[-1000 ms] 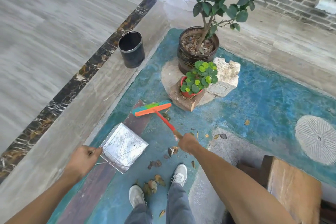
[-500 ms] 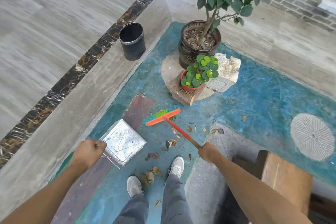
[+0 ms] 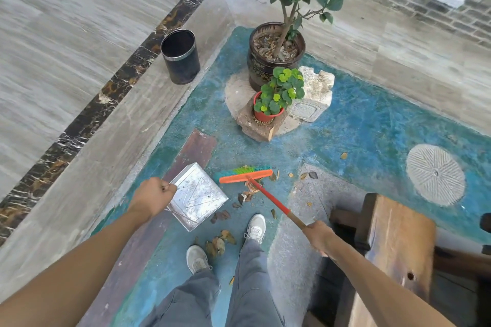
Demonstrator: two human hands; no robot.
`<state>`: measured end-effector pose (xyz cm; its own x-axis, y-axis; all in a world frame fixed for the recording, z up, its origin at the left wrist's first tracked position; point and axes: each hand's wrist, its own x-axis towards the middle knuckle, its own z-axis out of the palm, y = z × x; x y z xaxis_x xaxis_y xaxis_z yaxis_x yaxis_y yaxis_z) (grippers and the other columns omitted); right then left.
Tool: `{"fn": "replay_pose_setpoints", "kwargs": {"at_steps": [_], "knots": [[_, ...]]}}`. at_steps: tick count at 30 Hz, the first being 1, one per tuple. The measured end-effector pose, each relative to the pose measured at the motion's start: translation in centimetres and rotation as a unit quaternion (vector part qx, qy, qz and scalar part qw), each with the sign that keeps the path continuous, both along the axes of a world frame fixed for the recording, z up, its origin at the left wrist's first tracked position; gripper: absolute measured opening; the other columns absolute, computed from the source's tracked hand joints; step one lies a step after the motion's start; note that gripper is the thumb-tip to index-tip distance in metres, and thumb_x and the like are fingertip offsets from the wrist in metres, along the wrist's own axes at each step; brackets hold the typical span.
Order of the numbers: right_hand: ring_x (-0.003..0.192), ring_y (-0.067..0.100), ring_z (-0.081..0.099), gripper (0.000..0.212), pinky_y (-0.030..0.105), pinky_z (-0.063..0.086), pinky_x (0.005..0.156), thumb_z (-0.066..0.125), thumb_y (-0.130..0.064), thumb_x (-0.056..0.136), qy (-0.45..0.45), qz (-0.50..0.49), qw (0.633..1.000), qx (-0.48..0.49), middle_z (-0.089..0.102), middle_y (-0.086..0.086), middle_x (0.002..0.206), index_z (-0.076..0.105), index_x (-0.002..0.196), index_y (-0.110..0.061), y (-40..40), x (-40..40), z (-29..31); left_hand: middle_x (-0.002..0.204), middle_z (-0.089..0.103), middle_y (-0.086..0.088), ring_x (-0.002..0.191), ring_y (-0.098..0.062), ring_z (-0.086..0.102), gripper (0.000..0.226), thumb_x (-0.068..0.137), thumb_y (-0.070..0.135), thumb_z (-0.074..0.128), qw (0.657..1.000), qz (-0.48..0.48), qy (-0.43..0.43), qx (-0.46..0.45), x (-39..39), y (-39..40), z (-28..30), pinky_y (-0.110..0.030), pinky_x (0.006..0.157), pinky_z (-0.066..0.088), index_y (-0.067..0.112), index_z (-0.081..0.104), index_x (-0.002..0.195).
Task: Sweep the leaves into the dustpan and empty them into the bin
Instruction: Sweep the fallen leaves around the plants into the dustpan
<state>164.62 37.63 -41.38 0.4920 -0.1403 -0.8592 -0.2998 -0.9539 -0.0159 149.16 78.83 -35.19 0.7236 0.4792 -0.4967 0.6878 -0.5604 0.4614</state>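
Observation:
My left hand (image 3: 152, 195) grips the thin handle of a square metal dustpan (image 3: 198, 198) that lies on the blue floor. My right hand (image 3: 317, 236) grips the red and wooden handle of a broom (image 3: 245, 175) whose orange head with green bristles sits just right of the dustpan. Dry brown leaves (image 3: 245, 196) lie under the broom head and handle, more leaves (image 3: 219, 243) lie between my two white shoes, and a few are scattered to the right (image 3: 308, 175). The black bin (image 3: 180, 57) stands upright and open on the grey border, far left of the plants.
A large dark pot with a tree (image 3: 276, 54) and a small red pot with a green plant (image 3: 268, 111) stand on stones beyond the broom. A wooden bench (image 3: 393, 244) is at my right. A round carved stone (image 3: 435, 175) lies flat on the far right.
The broom head has been drawn back toward me and the dustpan, pulling leaves along. My right hand moved back and right. The camera view shifted, so the bin and pots appear farther away.

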Motion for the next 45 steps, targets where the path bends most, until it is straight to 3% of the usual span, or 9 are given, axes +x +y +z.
{"fn": "replay_pose_setpoints", "kwargs": {"at_steps": [3,7,12,15,19,27,36,40,45], "knots": [[0.049,0.015,0.047,0.033,0.023,0.034,0.040,0.044,-0.032,0.097,-0.009,-0.008,1.000,-0.004,0.052,0.003,0.067,0.060,0.107,-0.004,0.0,0.5,0.0,0.051,0.019,-0.001,0.048,-0.017,0.019,0.048,0.087,0.015,0.054,1.000,-0.007,0.001,-0.009,0.1,-0.6,-0.4,-0.029,0.049,0.017,0.020,0.021,0.053],[0.044,0.016,0.049,0.038,0.023,0.038,0.035,0.050,-0.043,0.095,-0.044,-0.026,0.998,0.029,0.053,0.004,0.059,0.055,0.075,-0.011,2.4,3.0,-0.4,0.050,0.019,-0.002,0.049,-0.017,0.018,0.046,0.086,0.015,0.053,1.000,-0.004,-0.004,-0.020,0.5,-1.5,-0.9,-0.027,0.050,0.020,0.020,0.022,0.052],[0.040,0.020,0.052,0.034,0.026,0.040,0.036,0.045,-0.021,0.100,-0.029,0.027,0.999,0.006,0.056,0.011,0.054,0.056,0.119,0.005,7.4,7.9,-1.6,0.053,0.020,-0.004,0.049,-0.017,0.018,0.045,0.087,0.018,0.054,1.000,-0.002,-0.004,-0.019,0.7,-1.1,-1.6,-0.029,0.051,0.022,0.019,0.024,0.053],[0.045,0.020,0.049,0.049,0.027,0.041,0.043,0.048,-0.038,0.098,-0.030,0.018,0.999,0.023,0.052,0.009,0.058,0.058,0.115,0.007,9.2,9.4,-2.5,0.054,0.020,-0.005,0.051,-0.018,0.018,0.043,0.086,0.018,0.053,1.000,-0.007,-0.003,-0.017,1.1,-1.0,-1.7,-0.030,0.051,0.023,0.018,0.024,0.054],[0.056,0.019,0.046,0.045,0.034,0.047,0.058,0.049,-0.034,0.093,-0.028,0.026,0.998,0.049,0.051,0.007,0.072,0.059,0.116,0.003,8.9,8.3,-3.4,0.050,0.020,-0.003,0.048,-0.020,0.018,0.045,0.086,0.019,0.051,1.000,-0.021,0.002,-0.019,1.4,-1.7,-2.1,-0.031,0.051,0.023,0.020,0.022,0.052],[0.058,0.022,0.058,0.026,0.026,0.042,0.042,0.044,-0.019,0.096,0.004,0.055,0.996,-0.064,0.065,0.014,0.101,0.047,0.116,-0.003,4.6,3.0,-1.4,0.051,0.019,-0.003,0.049,-0.020,0.017,0.045,0.085,0.018,0.051,0.999,-0.028,-0.007,-0.027,1.3,-2.0,-1.8,-0.031,0.052,0.022,0.020,0.020,0.053],[0.033,0.012,0.037,0.031,0.022,0.027,0.037,0.044,-0.023,0.099,0.025,-0.086,0.996,0.028,0.047,0.006,0.055,0.047,0.123,-0.005,-0.1,-2.6,2.0,0.051,0.019,0.000,0.049,-0.017,0.018,0.045,0.086,0.017,0.053,0.999,-0.044,-0.001,-0.031,-1.1,-1.7,-0.9,-0.029,0.050,0.020,0.019,0.022,0.053],[0.037,0.013,0.039,0.026,0.028,0.032,0.047,0.049,-0.033,0.097,-0.033,-0.123,0.987,0.102,0.049,0.002,0.051,0.064,0.088,-0.013,-2.0,-4.7,4.7,0.051,0.017,0.001,0.051,-0.017,0.018,0.049,0.085,0.015,0.055,0.998,-0.054,-0.005,-0.027,-1.0,-1.2,0.3,-0.029,0.052,0.019,0.020,0.019,0.053],[0.030,0.015,0.041,0.028,0.020,0.031,0.035,0.045,-0.031,0.097,-0.096,-0.095,0.986,0.102,0.045,-0.001,0.043,0.061,0.088,-0.010,-1.7,-3.4,9.2,0.047,0.019,0.004,0.047,-0.015,0.021,0.049,0.086,0.016,0.055,0.997,-0.067,-0.002,-0.024,-0.2,-0.5,1.6,-0.027,0.052,0.019,0.021,0.021,0.050]]}}
